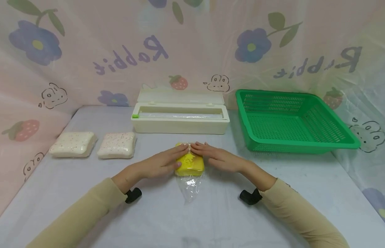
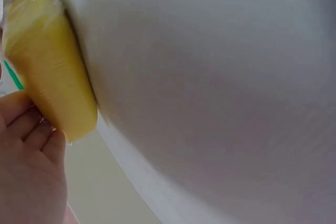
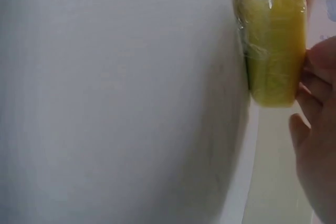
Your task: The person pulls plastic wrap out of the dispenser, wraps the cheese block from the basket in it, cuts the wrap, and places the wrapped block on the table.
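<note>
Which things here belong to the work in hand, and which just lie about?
In hand: yellow sponge, cling film around it, left hand, right hand.
Lying about: two white speckled sponges, film dispenser box, green basket.

Yellow square sponge [image 1: 190, 163] in clear wrap, flat on table.
</note>
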A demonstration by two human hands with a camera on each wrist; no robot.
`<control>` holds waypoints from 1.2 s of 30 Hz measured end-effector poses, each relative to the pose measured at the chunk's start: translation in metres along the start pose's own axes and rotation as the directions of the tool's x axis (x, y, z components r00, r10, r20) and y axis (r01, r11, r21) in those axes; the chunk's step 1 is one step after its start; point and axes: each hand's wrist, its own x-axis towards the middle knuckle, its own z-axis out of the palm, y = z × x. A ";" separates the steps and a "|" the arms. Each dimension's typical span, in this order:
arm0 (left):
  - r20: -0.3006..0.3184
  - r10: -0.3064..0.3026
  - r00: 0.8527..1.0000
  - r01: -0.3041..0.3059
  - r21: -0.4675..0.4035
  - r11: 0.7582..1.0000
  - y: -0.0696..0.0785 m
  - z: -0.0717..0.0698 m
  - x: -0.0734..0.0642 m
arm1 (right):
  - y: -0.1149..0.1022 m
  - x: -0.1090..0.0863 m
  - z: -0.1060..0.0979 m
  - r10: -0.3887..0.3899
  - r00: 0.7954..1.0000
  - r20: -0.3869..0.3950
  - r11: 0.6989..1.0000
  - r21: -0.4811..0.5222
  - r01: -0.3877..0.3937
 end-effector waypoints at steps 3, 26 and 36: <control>0.026 -0.014 1.000 0.012 0.084 0.996 0.001 0.002 0.000 | 0.000 0.000 0.001 0.017 1.000 0.011 1.000 -0.021 -0.017; -0.211 -0.083 0.974 0.132 0.230 0.964 0.010 0.009 0.012 | -0.003 0.011 -0.003 0.039 0.998 -0.057 0.977 -0.207 -0.051; -0.263 -0.120 0.957 0.142 0.066 0.988 0.013 0.011 0.013 | -0.005 0.012 -0.001 0.091 0.990 -0.112 0.995 -0.020 -0.094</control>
